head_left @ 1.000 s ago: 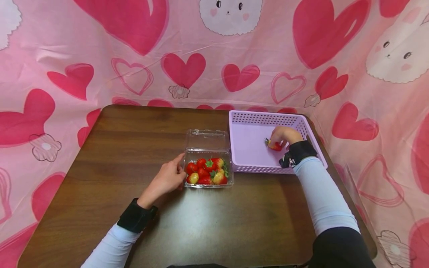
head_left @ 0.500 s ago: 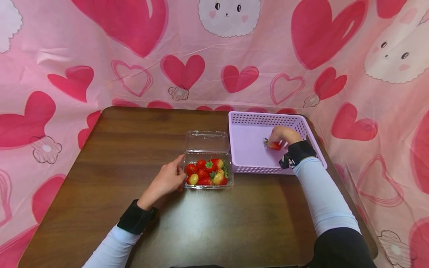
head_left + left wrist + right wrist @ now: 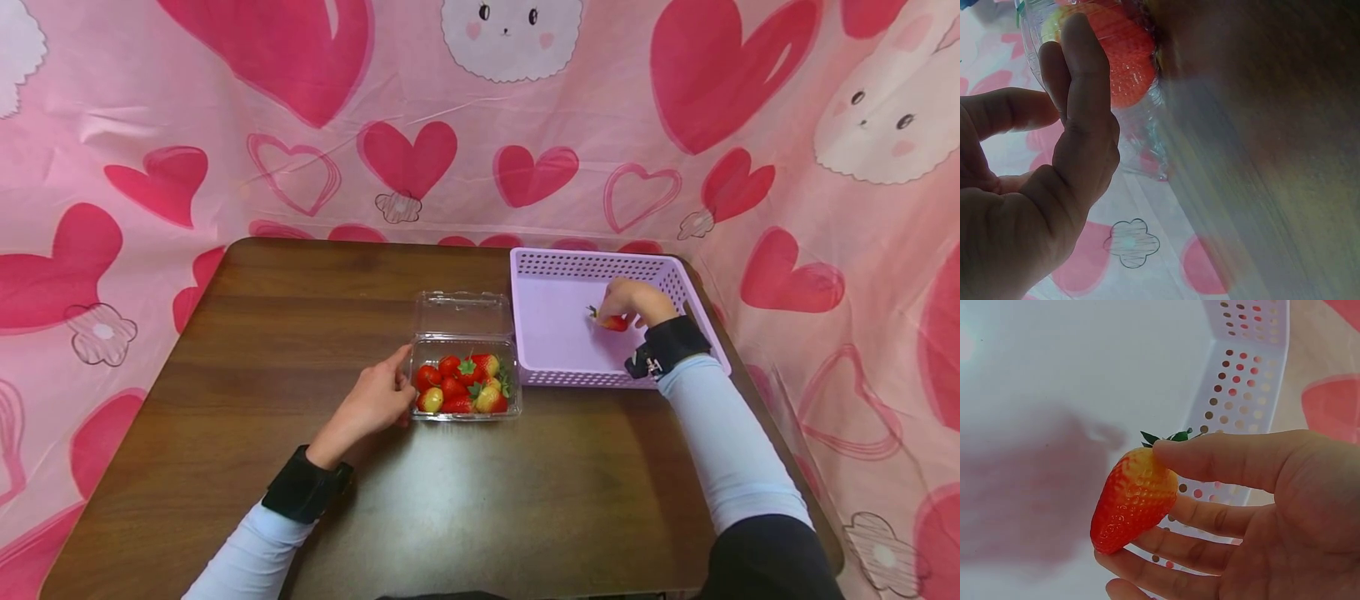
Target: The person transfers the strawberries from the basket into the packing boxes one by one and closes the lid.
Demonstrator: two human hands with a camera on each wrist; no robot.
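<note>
While a pink cloth printed with hearts and rabbit faces [image 3: 480,125] hangs behind and beside it, a dark wooden table [image 3: 300,333] carries two containers set side by side: a clear plastic punnet [image 3: 465,379] with its lid folded open toward the backdrop, and, just to the right of the punnet, a lilac perforated basket [image 3: 592,265]. Red and yellowish strawberries [image 3: 463,385] fill the punnet's tray; the basket's low wall stands between the punnet and the basket floor.

A person in pale blue sleeves and black wrist straps works over both. Their right hand [image 3: 633,302] reaches inside the basket, to the right of the punnet, thumb and curled fingers [image 3: 1210,459] pinching a single strawberry [image 3: 1132,500] by its shoulder, green cap [image 3: 1166,436] pointing toward the basket's far wall and red tip hanging down just above the basket floor; whether the fruit touches the floor cannot be told. Their left hand [image 3: 371,398] rests against the punnet's left wall, forearm angled in from the table's near edge. The left wrist view shows its fingers [image 3: 1082,94] laid nearly straight on the clear plastic, thumb apart from them, with red fruit visible through the wall.
</note>
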